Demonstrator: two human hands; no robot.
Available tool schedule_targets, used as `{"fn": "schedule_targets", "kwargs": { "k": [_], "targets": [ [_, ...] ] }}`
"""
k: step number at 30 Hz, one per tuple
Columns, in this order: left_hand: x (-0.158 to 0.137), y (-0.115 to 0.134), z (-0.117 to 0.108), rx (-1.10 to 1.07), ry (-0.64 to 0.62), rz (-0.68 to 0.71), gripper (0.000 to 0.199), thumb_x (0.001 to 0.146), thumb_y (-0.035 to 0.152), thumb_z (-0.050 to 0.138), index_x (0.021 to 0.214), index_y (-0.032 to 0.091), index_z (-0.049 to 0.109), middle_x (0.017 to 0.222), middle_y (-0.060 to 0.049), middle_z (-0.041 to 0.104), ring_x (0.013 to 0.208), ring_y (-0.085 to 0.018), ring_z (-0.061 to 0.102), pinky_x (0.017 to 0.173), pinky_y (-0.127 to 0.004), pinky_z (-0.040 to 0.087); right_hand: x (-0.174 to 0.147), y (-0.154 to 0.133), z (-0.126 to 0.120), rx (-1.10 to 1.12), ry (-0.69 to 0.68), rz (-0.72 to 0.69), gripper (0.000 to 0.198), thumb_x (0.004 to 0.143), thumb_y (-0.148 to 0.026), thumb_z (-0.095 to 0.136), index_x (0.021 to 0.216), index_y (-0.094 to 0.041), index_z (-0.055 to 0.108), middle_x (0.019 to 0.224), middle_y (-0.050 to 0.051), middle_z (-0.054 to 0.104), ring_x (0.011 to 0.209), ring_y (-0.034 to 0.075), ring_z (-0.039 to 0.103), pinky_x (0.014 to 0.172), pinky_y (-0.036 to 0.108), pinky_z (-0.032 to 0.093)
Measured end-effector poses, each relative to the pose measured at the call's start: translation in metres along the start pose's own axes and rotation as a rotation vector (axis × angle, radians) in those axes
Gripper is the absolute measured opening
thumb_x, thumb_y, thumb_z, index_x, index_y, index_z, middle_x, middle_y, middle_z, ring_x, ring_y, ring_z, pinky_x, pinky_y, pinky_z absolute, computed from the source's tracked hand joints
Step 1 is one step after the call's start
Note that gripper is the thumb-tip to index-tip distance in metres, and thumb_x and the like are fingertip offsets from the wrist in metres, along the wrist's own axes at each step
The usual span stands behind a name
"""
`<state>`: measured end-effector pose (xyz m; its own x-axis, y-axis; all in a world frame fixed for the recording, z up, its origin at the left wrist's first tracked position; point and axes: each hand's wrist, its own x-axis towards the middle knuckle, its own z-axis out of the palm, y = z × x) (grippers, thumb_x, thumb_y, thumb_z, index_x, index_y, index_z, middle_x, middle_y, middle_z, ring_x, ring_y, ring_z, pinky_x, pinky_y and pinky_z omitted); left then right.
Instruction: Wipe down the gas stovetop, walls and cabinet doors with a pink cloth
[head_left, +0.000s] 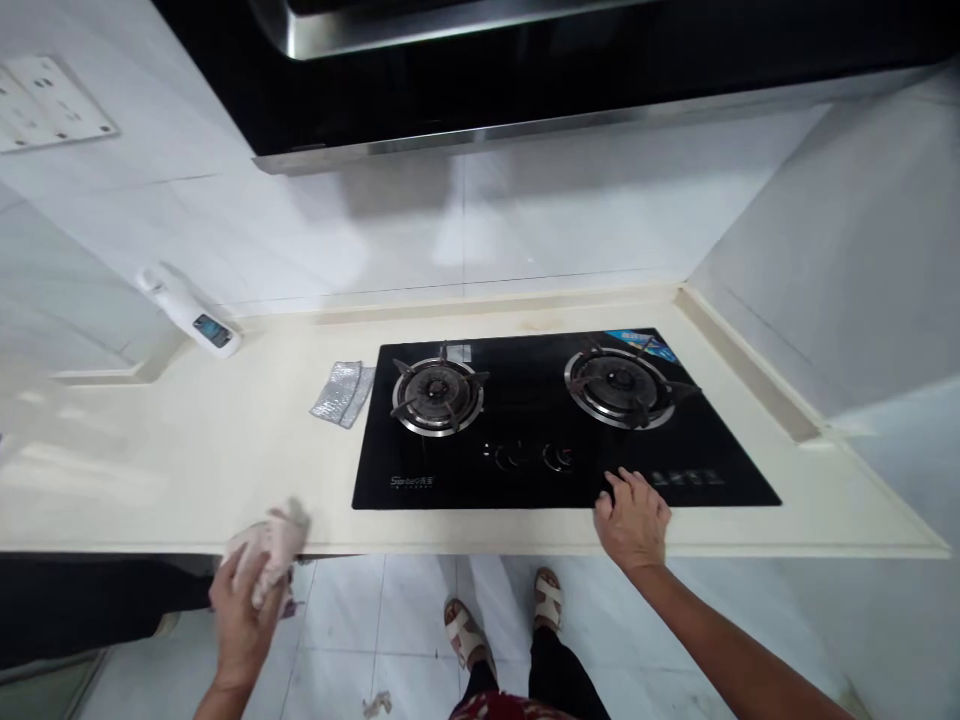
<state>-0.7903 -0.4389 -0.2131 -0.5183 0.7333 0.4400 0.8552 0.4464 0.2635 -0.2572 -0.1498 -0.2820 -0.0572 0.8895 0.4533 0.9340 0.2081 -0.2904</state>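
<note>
My left hand is closed around a crumpled pale cloth at the counter's front edge, left of the stove; the cloth is a little blurred. My right hand rests on the front edge of the black glass gas stove, fingers bent onto the glass and holding nothing. Two burners sit in the stove, a left burner and a right burner, each with dark pan supports. Between them, near the front, are the control knobs.
A white bottle with a blue label leans at the wall on the left. Silvery bubble-wrap pieces lie on the cream counter beside the stove. A black range hood overhangs the back. A crumpled scrap lies on the tiled floor.
</note>
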Motion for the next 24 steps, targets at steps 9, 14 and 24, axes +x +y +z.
{"fn": "schedule_targets", "kwargs": {
  "k": [9, 14, 24],
  "targets": [
    [-0.024, 0.133, 0.063, 0.169, -0.175, 0.289, 0.040, 0.081, 0.021, 0.056, 0.117, 0.026, 0.072, 0.144, -0.012, 0.054, 0.139, -0.038, 0.038, 0.115, -0.059, 0.024, 0.002, -0.002, -0.001, 0.047, -0.030, 0.032, 0.035, 0.096, -0.027, 0.044, 0.125, -0.014, 0.060, 0.139, 0.016, 0.055, 0.138, 0.031, 0.038, 0.113, 0.053, 0.026],
    [-0.045, 0.191, 0.072, 0.227, -0.257, 0.355, 0.045, 0.080, 0.023, 0.059, 0.123, 0.028, 0.072, 0.141, -0.013, 0.057, 0.135, -0.040, 0.042, 0.112, -0.061, 0.026, 0.003, -0.002, -0.006, 0.134, -0.048, 0.045, 0.033, 0.097, -0.032, 0.045, 0.123, -0.016, 0.059, 0.138, 0.016, 0.054, 0.138, 0.031, 0.037, 0.113, 0.054, 0.025],
    [-0.075, 0.375, 0.111, 0.143, -0.530, 0.604, 0.050, 0.090, 0.027, 0.061, 0.139, 0.037, 0.058, 0.145, -0.011, 0.056, 0.131, -0.038, 0.047, 0.103, -0.058, 0.039, 0.008, 0.012, -0.025, 0.711, -0.051, 0.167, 0.033, 0.099, -0.043, 0.041, 0.103, -0.022, 0.066, 0.117, 0.009, 0.066, 0.128, 0.028, 0.050, 0.113, 0.053, 0.029]
  ]
}}
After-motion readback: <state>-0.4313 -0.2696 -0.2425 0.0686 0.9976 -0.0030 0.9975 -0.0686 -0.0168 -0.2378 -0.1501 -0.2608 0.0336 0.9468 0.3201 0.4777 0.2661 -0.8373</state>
